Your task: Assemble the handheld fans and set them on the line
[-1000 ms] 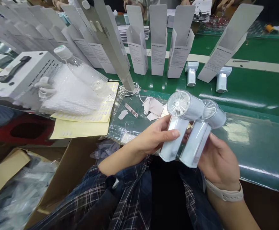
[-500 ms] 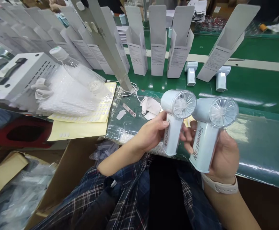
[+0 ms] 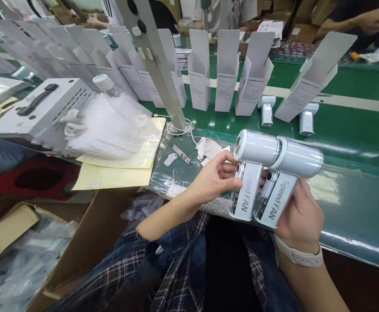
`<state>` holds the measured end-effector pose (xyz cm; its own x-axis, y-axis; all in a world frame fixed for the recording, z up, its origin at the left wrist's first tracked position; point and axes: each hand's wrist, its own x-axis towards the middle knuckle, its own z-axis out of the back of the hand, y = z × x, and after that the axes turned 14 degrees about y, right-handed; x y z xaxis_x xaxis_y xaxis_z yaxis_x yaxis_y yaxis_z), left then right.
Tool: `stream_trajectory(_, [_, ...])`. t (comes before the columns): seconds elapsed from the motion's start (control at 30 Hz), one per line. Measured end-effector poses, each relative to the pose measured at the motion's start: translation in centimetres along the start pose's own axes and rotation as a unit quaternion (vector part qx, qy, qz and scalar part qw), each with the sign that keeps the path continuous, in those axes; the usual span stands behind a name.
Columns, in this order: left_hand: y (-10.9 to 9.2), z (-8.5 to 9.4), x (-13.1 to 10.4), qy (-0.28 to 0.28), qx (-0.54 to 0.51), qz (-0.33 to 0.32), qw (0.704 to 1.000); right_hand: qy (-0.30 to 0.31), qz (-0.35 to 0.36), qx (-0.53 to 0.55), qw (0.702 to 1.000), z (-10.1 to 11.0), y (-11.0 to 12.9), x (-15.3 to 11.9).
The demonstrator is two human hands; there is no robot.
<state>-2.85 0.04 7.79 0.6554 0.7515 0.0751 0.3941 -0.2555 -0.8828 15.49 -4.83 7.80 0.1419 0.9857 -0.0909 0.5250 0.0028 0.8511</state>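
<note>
Two light blue handheld fans marked "SpeedFAN" are held side by side over the near edge of the bench. My left hand (image 3: 214, 180) is closed on the left fan (image 3: 257, 147), its thumb at the handle's left edge and some fingers hidden behind. Around the handle of the right fan (image 3: 296, 158) wraps my right hand (image 3: 302, 212), mostly from behind. Both fan heads lie sideways to me and touch or nearly touch. Dark round parts show on the narrow sides of the handles.
Upright open white boxes (image 3: 227, 89) line the green bench, with two more fans (image 3: 267, 110) standing near the rightmost box. A slanted metal post (image 3: 163, 69) rises left of my hands. Plastic bags (image 3: 111, 125) lie on yellow sticker sheets (image 3: 111, 175). Other people sit across.
Both fans have turned: their clear round grilles faced me before, and now their sides and the handles' narrow faces show. The view has tilted up slightly.
</note>
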Motion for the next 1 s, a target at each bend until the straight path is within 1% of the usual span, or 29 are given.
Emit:
stream_trajectory(0.13, [0.5, 0.5, 0.1, -0.03, 0.018, 0.023, 0.999, -0.047, -0.007, 0.015, 0.999, -0.2, -0.7, 0.3])
stream_trajectory(0.2, [0.7, 0.7, 0.1, -0.031, 0.022, 0.032, 0.999, -0.052, -0.011, 0.019, 0.998, -0.2, -0.9, 0.3])
stream_trajectory(0.27, [0.9, 0.8, 0.1, -0.028, 0.027, 0.036, 0.999, -0.038, -0.013, 0.015, 0.999, 0.0, -0.9, 0.2])
stream_trajectory(0.4, [0.8, 0.8, 0.0, -0.013, 0.039, 0.043, 0.998, 0.029, -0.015, 0.004, 0.999, 0.8, -1.1, 0.0])
stream_trajectory(0.47, [0.5, 0.6, -0.2, -0.004, 0.07, 0.047, 0.996, 0.05, -0.003, -0.007, 0.999, 1.3, -1.2, -0.1])
stream_trajectory(0.53, [0.3, 0.4, -0.3, -0.001, 0.136, 0.04, 0.99, 0.05, 0.032, -0.048, 0.997, 1.9, -1.3, -0.3])
stream_trajectory(0.6, [0.1, 0.4, -0.4, 0.011, 0.231, 0.017, 0.973, 0.062, 0.08, -0.125, 0.987, 2.4, -1.2, -0.6])
stream_trajectory(0.67, [0.2, 0.6, -0.3, 0.038, 0.315, -0.036, 0.948, 0.124, 0.125, -0.196, 0.965, 2.7, -0.9, -0.9])
stream_trajectory(0.73, [0.5, 1.0, -0.2, 0.066, 0.362, -0.106, 0.924, 0.2, 0.164, -0.242, 0.935, 2.9, -0.6, -1.1])
stream_trajectory(0.77, [0.7, 1.2, -0.2, 0.077, 0.377, -0.138, 0.913, 0.226, 0.186, -0.257, 0.921, 3.0, -0.4, -1.1])
stream_trajectory(0.83, [0.8, 1.7, -0.3, 0.096, 0.409, -0.184, 0.889, 0.246, 0.239, -0.282, 0.896, 3.1, -0.4, -0.9])
stream_trajectory(0.9, [0.8, 2.0, -0.5, 0.11, 0.451, -0.2, 0.863, 0.255, 0.268, -0.296, 0.881, 3.2, -0.5, -0.7])
stream_trajectory(1.0, [0.4, 2.2, -0.9, 0.122, 0.497, -0.245, 0.824, 0.253, 0.269, -0.296, 0.881, 3.4, -0.7, -0.6])
